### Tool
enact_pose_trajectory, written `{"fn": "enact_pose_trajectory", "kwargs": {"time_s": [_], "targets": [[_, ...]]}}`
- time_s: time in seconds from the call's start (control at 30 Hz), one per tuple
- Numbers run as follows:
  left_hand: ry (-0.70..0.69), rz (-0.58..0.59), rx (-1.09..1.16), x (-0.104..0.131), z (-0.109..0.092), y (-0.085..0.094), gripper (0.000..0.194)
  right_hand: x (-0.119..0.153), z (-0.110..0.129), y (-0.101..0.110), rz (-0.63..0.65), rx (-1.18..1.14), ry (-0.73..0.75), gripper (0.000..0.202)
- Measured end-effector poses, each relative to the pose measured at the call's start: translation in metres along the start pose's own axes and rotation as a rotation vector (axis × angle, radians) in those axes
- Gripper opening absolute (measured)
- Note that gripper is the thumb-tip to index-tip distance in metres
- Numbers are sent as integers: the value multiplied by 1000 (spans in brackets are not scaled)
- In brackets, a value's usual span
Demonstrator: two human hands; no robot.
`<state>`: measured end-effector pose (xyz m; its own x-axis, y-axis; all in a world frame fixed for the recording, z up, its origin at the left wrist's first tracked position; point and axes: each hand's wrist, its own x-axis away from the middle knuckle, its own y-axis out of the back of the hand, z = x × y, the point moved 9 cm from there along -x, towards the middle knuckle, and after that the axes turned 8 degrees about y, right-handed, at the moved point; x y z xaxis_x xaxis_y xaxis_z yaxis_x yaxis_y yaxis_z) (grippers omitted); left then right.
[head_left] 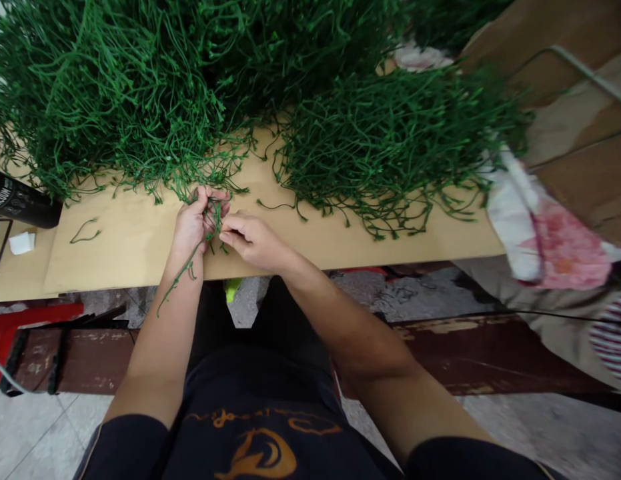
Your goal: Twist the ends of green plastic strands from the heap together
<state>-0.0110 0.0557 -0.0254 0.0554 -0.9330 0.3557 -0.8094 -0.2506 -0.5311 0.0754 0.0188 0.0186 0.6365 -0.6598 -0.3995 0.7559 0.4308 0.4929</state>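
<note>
My left hand [194, 220] is closed around a green artificial plant stem [179, 275], palm turned up near the table's front edge. One thin branch of that stem hangs down over my left wrist and forearm. My right hand [251, 239] meets it from the right, thumb and forefinger pinched at the stem's side; what lies between those fingertips is too small to make out. Just beyond both hands rises a big heap of green plastic stems [140, 87]. To the right lies a second, lower pile of stems [390, 140].
A cardboard-covered tabletop [115, 260] bears a loose forked stem [85, 231]. At the left edge lie a black vacuum bottle [25, 200] and a folded white paper [22, 243]. A pink-flowered cloth [565, 247] and brown cardboard [580, 180] are at right. A wooden bench [470, 353] runs below.
</note>
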Motion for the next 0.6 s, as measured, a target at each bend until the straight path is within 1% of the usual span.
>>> {"fn": "enact_pose_trajectory", "kwargs": {"time_s": [0.1, 0.27, 0.33, 0.4, 0.43, 0.47, 0.53, 0.57, 0.6], "targets": [[-19, 12, -40, 1, 0, -3, 24, 4, 0, 0, 8, -17, -1, 20], [-33, -25, -102, 9, 0, -8, 25, 7, 8, -2, 5, -92, 55, 21], [-41, -11, -109, 10, 0, -10, 25, 8, 11, 0, -7, -103, 65, 22], [-53, 1, -81, 9, -2, -9, 26, 12, 17, -1, 2, -119, 85, 22], [-57, 8, -44, 7, -3, -7, 26, 14, 24, -4, 37, -139, 116, 23], [-58, 16, 3, 5, -4, -4, 27, 18, 34, -9, 97, -167, 167, 24], [-51, 34, 74, 1, -6, 0, 26, 29, 57, -22, 256, -223, 296, 25], [-44, 42, 82, -1, -6, 1, 24, 36, 66, -25, 311, -243, 342, 26], [-35, 38, 71, -2, -5, 1, 21, 40, 71, -22, 316, -253, 353, 26]]}}
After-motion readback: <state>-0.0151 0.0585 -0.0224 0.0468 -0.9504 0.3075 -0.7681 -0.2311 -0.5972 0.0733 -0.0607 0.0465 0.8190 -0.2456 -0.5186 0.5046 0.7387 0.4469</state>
